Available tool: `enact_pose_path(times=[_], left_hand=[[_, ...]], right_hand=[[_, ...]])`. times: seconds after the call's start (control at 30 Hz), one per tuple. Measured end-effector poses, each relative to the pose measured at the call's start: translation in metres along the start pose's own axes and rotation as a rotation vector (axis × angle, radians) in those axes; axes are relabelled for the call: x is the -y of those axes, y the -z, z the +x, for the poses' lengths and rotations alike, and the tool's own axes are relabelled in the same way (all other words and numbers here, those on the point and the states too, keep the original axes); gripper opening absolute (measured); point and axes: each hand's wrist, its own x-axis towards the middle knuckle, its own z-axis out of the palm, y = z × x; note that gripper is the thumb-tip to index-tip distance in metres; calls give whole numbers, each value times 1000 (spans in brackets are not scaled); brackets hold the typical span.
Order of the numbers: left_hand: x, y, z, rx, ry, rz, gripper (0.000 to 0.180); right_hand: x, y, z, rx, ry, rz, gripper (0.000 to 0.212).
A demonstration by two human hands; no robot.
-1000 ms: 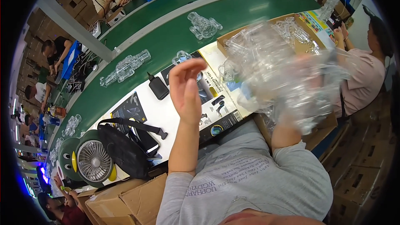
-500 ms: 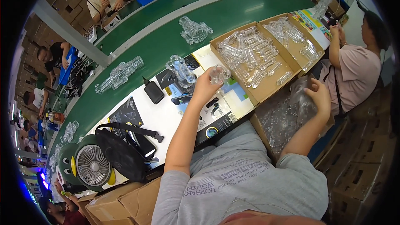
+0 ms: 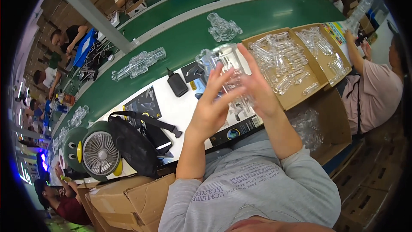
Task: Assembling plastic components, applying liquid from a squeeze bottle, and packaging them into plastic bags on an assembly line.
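My left hand (image 3: 210, 111) and my right hand (image 3: 262, 92) are raised close together over the near table edge. Between them is a clear plastic part (image 3: 232, 76), partly hidden by fingers and blurred. The left fingers reach around it from the left; the right hand bears on its other side, with one finger stretched upward. Just behind the left fingertips stands another clear plastic piece (image 3: 207, 59). To the right, an open cardboard tray (image 3: 303, 96) holds many small clear plastic pieces (image 3: 279, 60).
Clear plastic assemblies (image 3: 224, 28) lie on the green conveyor (image 3: 180, 38). Left of my hands are a black bottle (image 3: 177, 84), a black bag (image 3: 131, 148) and a penguin-shaped fan (image 3: 101, 154). A cardboard box (image 3: 332, 122) with clear parts sits by my right side. Co-workers sit around.
My right hand has left the cardboard box at the right and come over to my left hand. The clear part is now between both hands. The whole view has shifted slightly.
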Motion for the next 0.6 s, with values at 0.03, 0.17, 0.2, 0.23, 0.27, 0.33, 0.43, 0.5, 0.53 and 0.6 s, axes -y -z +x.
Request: enact_pose_path(times=[0.03,0.17,0.2,0.23,0.27,0.33,0.43,0.5,0.53,0.6], left_hand=[[1,9,-6,-54,85,-139,49],[29,34,-29,-650,424,-591,54],[35,44,-36,-645,508,-763,54],[43,53,-44,-636,587,-936,54],[53,58,-54,-647,584,-931,54],[71,70,-73,-690,685,-791,53],[86,88,-90,-883,738,-795,52],[92,100,-99,-972,691,-798,50],[90,104,-98,-1053,656,-727,49],[91,111,-100,-1155,610,-633,45]], right_hand=[[-7,-7,10,12,-5,4,73],[-51,-35,42,89,73,-433,64],[-59,-44,47,185,123,-612,59],[-66,-54,50,285,178,-790,54],[-73,-61,52,296,177,-788,54],[-84,-75,54,378,293,-735,45],[-121,-58,83,223,331,-975,33],[-144,-53,91,187,296,-1133,35],[-152,-52,93,162,185,-1319,40],[-175,-51,94,138,102,-1553,54]])
